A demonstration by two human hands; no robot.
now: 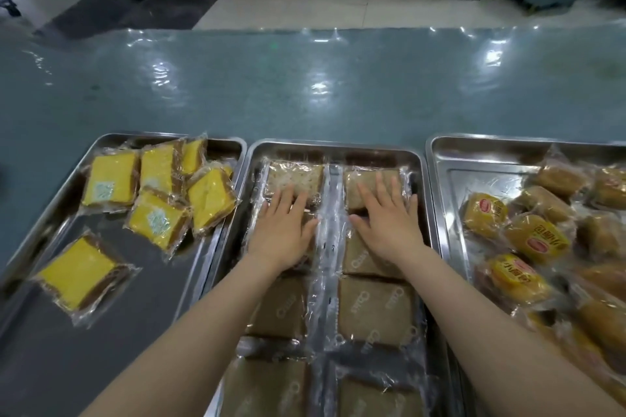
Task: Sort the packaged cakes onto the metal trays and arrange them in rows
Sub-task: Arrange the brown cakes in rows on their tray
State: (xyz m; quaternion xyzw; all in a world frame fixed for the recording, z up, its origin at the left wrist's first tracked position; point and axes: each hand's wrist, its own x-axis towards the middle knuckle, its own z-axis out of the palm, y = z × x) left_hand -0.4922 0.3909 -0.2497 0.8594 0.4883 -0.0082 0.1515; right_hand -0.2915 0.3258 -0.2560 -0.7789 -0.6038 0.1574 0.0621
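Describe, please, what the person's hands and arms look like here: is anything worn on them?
Both arms are bare as far up as the frame shows, with no sleeve in view. The left hand and the right hand wear no gloves, and no ring, watch or bracelet shows on either. The fingernails look short and unpainted.

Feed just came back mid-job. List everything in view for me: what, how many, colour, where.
Metal trays: three, silver, side by side on the table; left, middle, right.
Yellow cakes: six in clear wrap, loose and unaligned in the left tray, five clustered at the far end, one apart nearer the camera.
Brown cakes: two columns in the middle tray, clear wrap; full count runs out of frame.
Golden-brown buns: many, some with yellow wrappers bearing red logos, piled in the right tray.
Table: one, blue-grey, glossy.
Floor: pale tiles, with a dark mat at far left.
Left hand: flat, fingers straight, on the left column.
Right hand: flat, fingers straight, on the right column.
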